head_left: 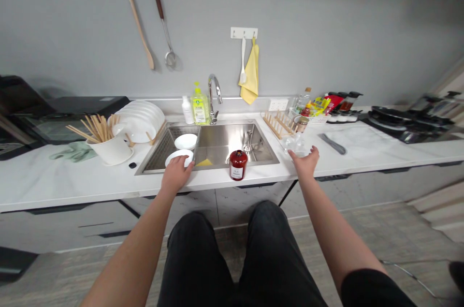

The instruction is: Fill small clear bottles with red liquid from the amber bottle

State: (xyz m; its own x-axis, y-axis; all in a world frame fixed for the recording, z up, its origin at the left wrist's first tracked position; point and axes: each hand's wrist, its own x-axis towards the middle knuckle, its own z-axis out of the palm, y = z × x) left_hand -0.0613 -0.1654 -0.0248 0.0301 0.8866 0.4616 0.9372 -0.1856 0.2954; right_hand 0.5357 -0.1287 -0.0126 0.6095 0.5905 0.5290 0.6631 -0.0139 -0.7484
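- Grip, left (176, 175): fingers over rim of white bowl (178, 157) in steel sink (232, 140), clamp unclear; slip risks a drop.
- Red bottle (238, 165) on table (90, 183): stray wrist could topple it.
- Grip, right (306, 162): fingers apart, just beside clear glassware (293, 144).

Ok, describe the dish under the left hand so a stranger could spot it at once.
Find the stainless steel sink below the chrome faucet. On the wire rack at its left side sit two white dishes. Yours is the nearer one, with the left hand resting its fingers on the rim; the farther dish is untouched.
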